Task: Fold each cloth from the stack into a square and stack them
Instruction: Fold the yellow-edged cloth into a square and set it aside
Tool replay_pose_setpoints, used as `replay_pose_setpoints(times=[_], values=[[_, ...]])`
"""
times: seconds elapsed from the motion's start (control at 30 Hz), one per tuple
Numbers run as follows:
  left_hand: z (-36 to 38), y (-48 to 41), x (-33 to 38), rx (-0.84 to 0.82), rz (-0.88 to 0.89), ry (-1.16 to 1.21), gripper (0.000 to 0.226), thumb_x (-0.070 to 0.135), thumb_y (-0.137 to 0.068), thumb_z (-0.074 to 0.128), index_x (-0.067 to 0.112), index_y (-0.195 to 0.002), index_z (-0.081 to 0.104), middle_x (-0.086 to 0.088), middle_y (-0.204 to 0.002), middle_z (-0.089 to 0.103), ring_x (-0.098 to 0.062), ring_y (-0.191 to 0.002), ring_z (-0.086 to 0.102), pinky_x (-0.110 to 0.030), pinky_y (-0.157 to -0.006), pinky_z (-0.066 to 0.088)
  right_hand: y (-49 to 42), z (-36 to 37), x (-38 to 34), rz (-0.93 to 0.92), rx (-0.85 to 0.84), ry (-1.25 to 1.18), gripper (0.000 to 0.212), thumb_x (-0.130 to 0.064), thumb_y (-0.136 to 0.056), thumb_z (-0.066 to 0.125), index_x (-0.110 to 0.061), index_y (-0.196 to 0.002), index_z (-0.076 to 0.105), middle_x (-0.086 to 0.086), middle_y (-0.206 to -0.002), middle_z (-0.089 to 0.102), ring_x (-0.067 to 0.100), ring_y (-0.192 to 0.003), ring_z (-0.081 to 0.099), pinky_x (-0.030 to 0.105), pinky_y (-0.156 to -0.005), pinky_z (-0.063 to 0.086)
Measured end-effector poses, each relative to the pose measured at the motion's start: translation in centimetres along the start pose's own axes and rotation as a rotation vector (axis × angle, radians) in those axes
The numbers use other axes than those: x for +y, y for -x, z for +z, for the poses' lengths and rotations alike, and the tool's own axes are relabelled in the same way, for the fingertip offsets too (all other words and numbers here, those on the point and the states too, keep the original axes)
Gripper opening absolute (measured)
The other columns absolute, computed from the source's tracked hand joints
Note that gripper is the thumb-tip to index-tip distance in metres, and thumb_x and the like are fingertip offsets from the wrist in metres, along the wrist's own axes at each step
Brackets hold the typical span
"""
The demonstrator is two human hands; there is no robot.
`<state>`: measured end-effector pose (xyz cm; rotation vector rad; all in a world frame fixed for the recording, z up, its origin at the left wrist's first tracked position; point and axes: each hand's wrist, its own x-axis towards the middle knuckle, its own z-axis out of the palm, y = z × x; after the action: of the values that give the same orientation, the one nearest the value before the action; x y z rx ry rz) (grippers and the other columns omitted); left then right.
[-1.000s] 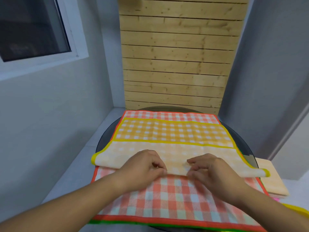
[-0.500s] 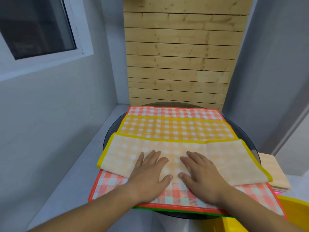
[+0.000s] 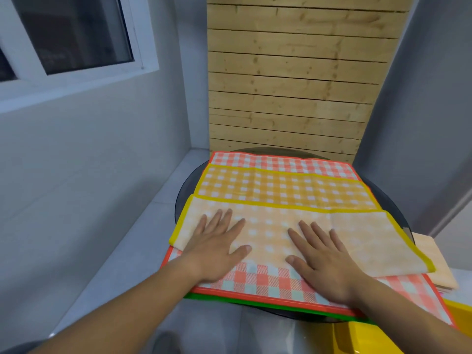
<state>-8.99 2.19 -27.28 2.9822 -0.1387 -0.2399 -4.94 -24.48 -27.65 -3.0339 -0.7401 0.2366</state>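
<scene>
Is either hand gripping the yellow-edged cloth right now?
No, the left hand and the right hand both lie flat, fingers straight, on the yellow-edged cloth.

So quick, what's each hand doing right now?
Left hand: open, flat on the yellow cloth.
Right hand: open, flat on the same cloth.

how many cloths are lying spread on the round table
3: the yellow-edged cloth on top, partly folded; the red-edged cloth beneath it; a green-edged cloth showing only as a strip at the near side. More may lie hidden underneath.
</scene>
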Motion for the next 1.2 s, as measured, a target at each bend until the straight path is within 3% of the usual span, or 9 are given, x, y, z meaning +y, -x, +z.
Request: replay_pose_setpoints(times=[0.23,0.3,0.37,0.43,0.5,0.57,0.73,1.13,1.2], values=[[-0.8,0.3,-2.4,0.006,-0.12,0.057,0.078,0.072,-0.096,0.018,0.032,-0.16,-0.006,0.003,-0.165,-0.023,-0.015,-0.15,-0.027,-0.039,-0.124,-0.014,0.1,-0.6,-0.3,0.0,-0.038,-0.008,0.076,-0.076,-0.083,-0.003,-0.044,-0.151,-0.015,-0.011,-0.159,-0.026,0.016,-0.145,-0.028,0.046,-0.12,-0.016],[-1.6,-0.5,-2.7,-0.014,-0.212,0.07,0.081,0.071,-0.097,0.02,0.027,-0.161,-0.001,-0.002,-0.166,-0.019,-0.02,-0.151,-0.024,-0.043,-0.123,-0.013,0.2,-0.6,-0.4,0.002,-0.034,-0.016,0.077,-0.076,-0.083,-0.003,-0.043,-0.152,-0.013,-0.01,-0.16,-0.025,0.016,-0.146,-0.027,0.046,-0.12,-0.015],[-2.4,-1.7,-1.5,0.02,-0.238,-0.041,0.07,0.056,-0.101,0.026,0.022,-0.16,0.011,-0.01,-0.168,-0.012,-0.029,-0.153,-0.021,-0.053,-0.122,-0.014,0.1,-0.5,-0.4,0.004,-0.029,-0.015,0.075,-0.074,-0.085,-0.001,-0.042,-0.152,-0.013,-0.009,-0.16,-0.025,0.016,-0.146,-0.028,0.047,-0.12,-0.015],[-3.0,-3.1,1.6,0.134,-0.088,-0.13,0.058,0.034,-0.101,0.032,0.02,-0.156,0.021,-0.012,-0.168,-0.006,-0.032,-0.153,-0.019,-0.055,-0.12,-0.014,0.0,-0.4,-0.3,0.007,-0.029,-0.011,0.073,-0.073,-0.088,0.0,-0.041,-0.152,-0.013,-0.008,-0.16,-0.024,0.017,-0.146,-0.027,0.048,-0.12,-0.015],[-3.0,-4.6,5.0,0.175,0.118,-0.038,0.054,0.027,-0.102,0.033,0.024,-0.156,0.025,-0.007,-0.169,-0.002,-0.024,-0.154,-0.014,-0.049,-0.123,-0.012,-0.2,-0.3,-0.2,0.006,-0.029,-0.015,0.073,-0.073,-0.089,0.002,-0.041,-0.153,-0.013,-0.007,-0.161,-0.023,0.018,-0.147,-0.026,0.048,-0.12,-0.014],[-2.3,-6.1,7.1,0.139,0.199,0.042,0.052,0.033,-0.106,0.031,0.027,-0.157,0.023,-0.003,-0.169,-0.001,-0.02,-0.155,-0.012,-0.046,-0.124,-0.01,-0.3,-0.1,0.0,-0.001,-0.026,-0.024,0.073,-0.072,-0.09,0.003,-0.039,-0.153,-0.012,-0.007,-0.161,-0.022,0.017,-0.147,-0.026,0.048,-0.12,-0.013],[0.1,-7.7,7.2,0.029,0.142,0.005,0.058,0.053,-0.105,0.018,0.038,-0.159,0.005,0.005,-0.168,-0.012,-0.017,-0.153,-0.02,-0.046,-0.123,-0.013,-0.3,0.1,0.4,-0.011,-0.009,-0.075,0.077,-0.07,-0.093,0.01,-0.03,-0.155,-0.011,-0.007,-0.161,-0.022,0.015,-0.146,-0.028,0.044,-0.119,-0.016],[0.3,-7.9,7.3,0.021,0.132,-0.051,0.06,0.056,-0.103,0.013,0.04,-0.159,-0.004,0.007,-0.167,-0.017,-0.015,-0.152,-0.022,-0.044,-0.123,-0.013,2.6,-0.8,10.6,0.216,-0.032,-0.161,0.078,-0.065,-0.095,0.009,-0.02,-0.155,-0.011,-0.006,-0.162,-0.02,0.01,-0.147,-0.021,0.033,-0.122,-0.009],[0.0,-7.8,7.4,0.004,0.133,-0.042,0.06,0.055,-0.104,0.014,0.039,-0.159,-0.004,0.007,-0.167,-0.017,-0.015,-0.152,-0.022,-0.043,-0.123,-0.013,2.3,-1.1,10.6,0.233,-0.058,-0.159,0.077,-0.065,-0.096,0.009,-0.019,-0.157,0.001,-0.005,-0.164,-0.011,0.014,-0.151,-0.012,0.037,-0.123,-0.001]])
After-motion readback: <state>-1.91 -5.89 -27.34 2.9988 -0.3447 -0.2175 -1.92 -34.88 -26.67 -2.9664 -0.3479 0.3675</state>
